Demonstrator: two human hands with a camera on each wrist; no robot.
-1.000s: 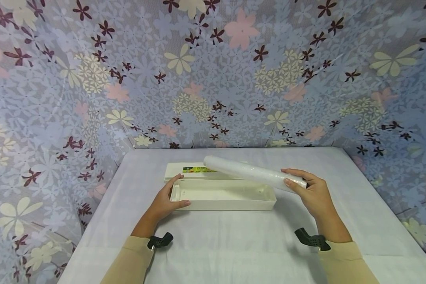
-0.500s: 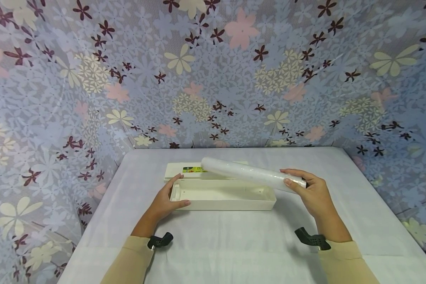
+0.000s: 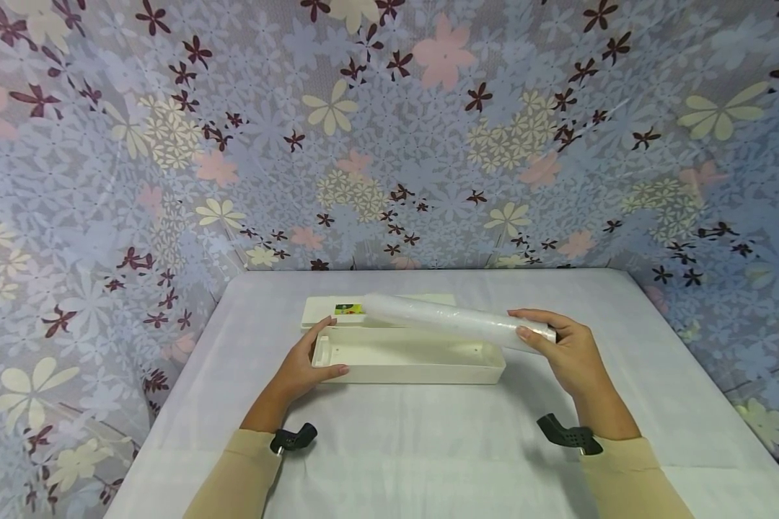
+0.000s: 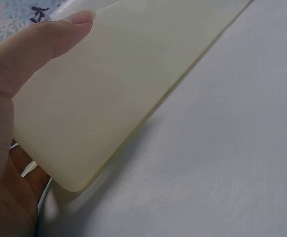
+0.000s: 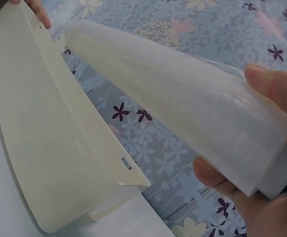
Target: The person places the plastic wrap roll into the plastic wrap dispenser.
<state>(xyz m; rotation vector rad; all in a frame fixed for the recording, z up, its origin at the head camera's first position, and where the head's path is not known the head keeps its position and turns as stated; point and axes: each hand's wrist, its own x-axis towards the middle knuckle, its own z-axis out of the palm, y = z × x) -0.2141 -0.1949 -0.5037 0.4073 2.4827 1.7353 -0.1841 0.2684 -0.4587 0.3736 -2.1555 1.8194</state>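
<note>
A long cream plastic box [image 3: 415, 374], its top uncovered, lies on the white cloth. My left hand [image 3: 303, 367] grips its left end, thumb on the front wall and fingers round the back corner. In the left wrist view the thumb lies along the upper edge of the box's front wall [image 4: 99, 98]. My right hand [image 3: 568, 353] holds a roll of clear plastic film [image 3: 448, 318] by its right end, between thumb and fingers. Tilted, the roll's far end reaches left above the box's back edge. The right wrist view shows the core sticking out at the held end.
Behind the box lies a cream lid [image 3: 318, 311] with a green and yellow label [image 3: 348, 309], partly covered by the roll. White cloth [image 3: 415, 447] covers the table. A flowered curtain [image 3: 389, 144] stands behind and at both sides.
The roll's far end has dropped a little and shifted left, covering more of the lid's label. My right hand moved slightly left with it. My left hand stays on the box.
</note>
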